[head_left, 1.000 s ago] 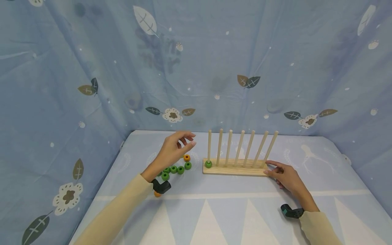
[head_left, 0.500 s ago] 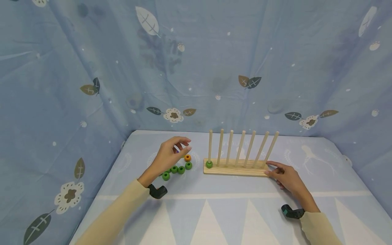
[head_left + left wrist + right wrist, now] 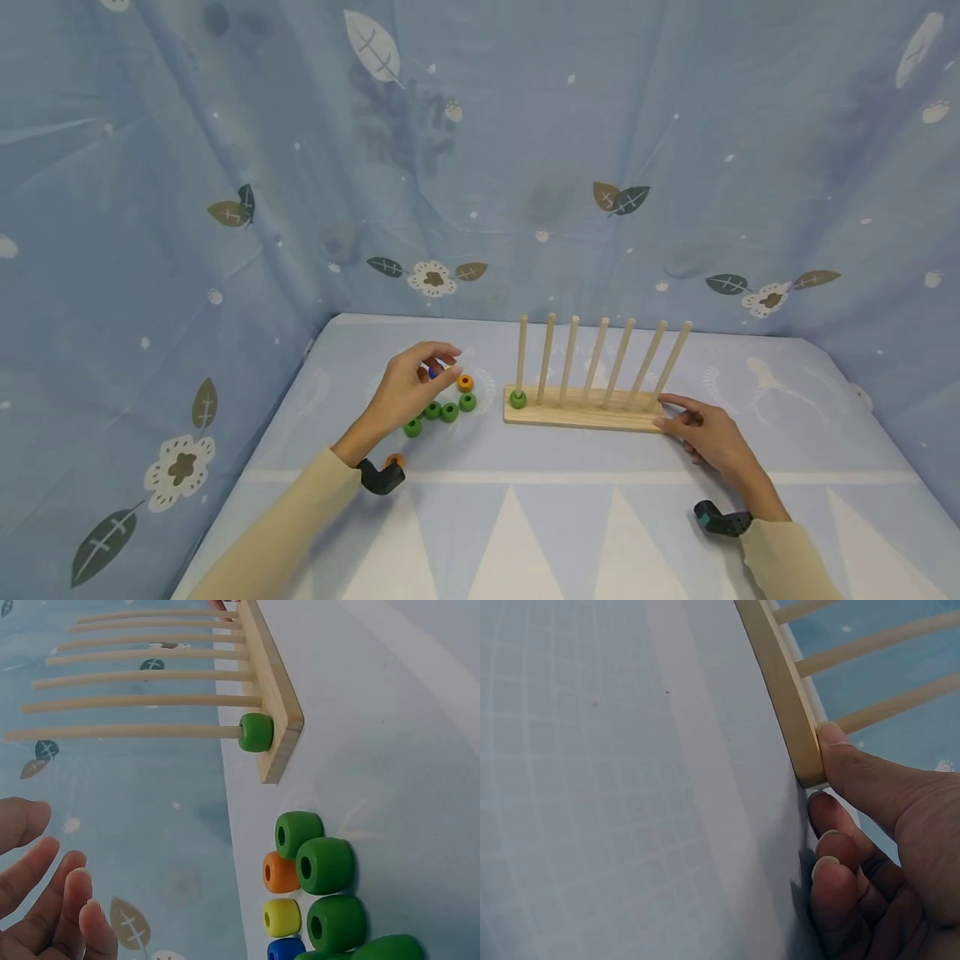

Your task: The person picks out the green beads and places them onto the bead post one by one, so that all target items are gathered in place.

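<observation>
A wooden peg stand (image 3: pixel 585 418) with several upright pegs sits on the table. One green bead (image 3: pixel 518 400) is at the bottom of its leftmost peg. My right hand (image 3: pixel 705 432) holds the stand's right end, the thumb (image 3: pixel 834 735) pressing on the base and the other fingers beside its end. My left hand (image 3: pixel 408 385) hovers over loose beads, fingers loosely bent, with nothing between them. In the left wrist view, several green beads (image 3: pixel 325 865) lie beside an orange bead (image 3: pixel 280 871), a yellow bead (image 3: pixel 282 917) and a blue bead (image 3: pixel 286 949). My left hand partly hides the group in the head view.
Another orange bead (image 3: pixel 395 460) lies apart, close to the left wrist's black camera (image 3: pixel 382 478). A patterned cloth covers the table (image 3: pixel 525 508). Blue leaf-print curtain (image 3: pixel 510 167) hangs behind and at the sides.
My left hand has moved left and slightly down, away from the peg stand and over the loose beads. The right hand stays at the stand's end. The head view has shifted slightly.
</observation>
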`<state>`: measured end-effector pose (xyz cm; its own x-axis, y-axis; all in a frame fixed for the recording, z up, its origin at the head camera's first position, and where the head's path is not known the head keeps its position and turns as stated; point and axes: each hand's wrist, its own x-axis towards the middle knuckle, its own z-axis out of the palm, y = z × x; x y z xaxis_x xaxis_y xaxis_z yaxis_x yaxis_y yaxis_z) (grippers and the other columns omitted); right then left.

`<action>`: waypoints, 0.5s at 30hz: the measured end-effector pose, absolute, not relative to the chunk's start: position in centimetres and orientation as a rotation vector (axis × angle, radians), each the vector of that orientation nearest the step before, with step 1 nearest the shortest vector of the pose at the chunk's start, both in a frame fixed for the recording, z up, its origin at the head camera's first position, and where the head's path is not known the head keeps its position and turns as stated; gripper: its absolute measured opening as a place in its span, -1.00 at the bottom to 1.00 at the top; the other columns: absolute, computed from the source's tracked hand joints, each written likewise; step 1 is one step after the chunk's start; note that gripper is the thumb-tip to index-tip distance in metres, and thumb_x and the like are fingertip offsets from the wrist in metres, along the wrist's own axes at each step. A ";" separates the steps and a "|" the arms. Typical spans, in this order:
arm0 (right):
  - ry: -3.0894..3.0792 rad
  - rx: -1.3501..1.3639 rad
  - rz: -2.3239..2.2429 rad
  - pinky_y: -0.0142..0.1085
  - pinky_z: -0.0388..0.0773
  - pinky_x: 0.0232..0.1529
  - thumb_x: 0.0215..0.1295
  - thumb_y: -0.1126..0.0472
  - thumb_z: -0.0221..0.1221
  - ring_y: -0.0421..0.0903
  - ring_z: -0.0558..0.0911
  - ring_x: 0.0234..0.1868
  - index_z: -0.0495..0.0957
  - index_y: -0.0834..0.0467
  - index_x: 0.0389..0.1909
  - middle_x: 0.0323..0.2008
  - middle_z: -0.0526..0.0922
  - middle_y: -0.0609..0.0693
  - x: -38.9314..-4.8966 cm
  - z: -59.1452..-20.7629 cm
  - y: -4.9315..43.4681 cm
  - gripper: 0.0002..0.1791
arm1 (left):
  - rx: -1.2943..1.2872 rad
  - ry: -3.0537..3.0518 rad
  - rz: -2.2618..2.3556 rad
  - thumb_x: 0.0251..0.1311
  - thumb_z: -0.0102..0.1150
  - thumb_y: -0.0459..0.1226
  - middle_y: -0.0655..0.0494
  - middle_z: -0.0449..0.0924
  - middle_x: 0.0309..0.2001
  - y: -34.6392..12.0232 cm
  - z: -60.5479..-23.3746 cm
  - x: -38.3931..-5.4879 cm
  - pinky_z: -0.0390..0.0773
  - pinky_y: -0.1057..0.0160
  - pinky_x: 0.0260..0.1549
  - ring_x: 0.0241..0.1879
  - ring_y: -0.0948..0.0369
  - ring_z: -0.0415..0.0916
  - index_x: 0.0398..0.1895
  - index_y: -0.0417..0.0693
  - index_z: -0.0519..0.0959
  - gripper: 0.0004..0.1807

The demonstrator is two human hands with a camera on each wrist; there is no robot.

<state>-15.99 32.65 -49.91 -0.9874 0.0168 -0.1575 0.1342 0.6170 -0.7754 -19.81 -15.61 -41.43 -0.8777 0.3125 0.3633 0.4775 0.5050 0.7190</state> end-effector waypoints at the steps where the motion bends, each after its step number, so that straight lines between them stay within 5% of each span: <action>1: 2.701 0.125 -1.317 -0.26 0.51 -0.58 0.40 -0.11 0.31 -0.11 0.46 -0.56 0.40 0.18 0.46 -0.37 0.56 0.08 -16.0 -49.9 32.7 -0.25 | -0.671 -2.560 -1.311 0.39 0.33 -0.13 0.20 0.65 -0.09 -15.6 -41.5 -19.7 0.52 0.22 -0.31 -0.25 0.24 0.51 0.13 0.05 0.66 -0.70; 15: 2.692 0.117 -1.327 -0.27 0.49 -0.60 0.39 -0.08 0.33 -0.12 0.45 -0.59 0.39 0.17 0.47 -0.36 0.57 0.08 -16.1 -50.1 32.8 -0.26 | -0.597 -2.610 -1.302 0.40 0.31 -0.11 0.19 0.64 -0.11 -17.3 -42.5 -18.7 0.54 0.22 -0.27 -0.21 0.16 0.52 0.10 0.02 0.66 -0.70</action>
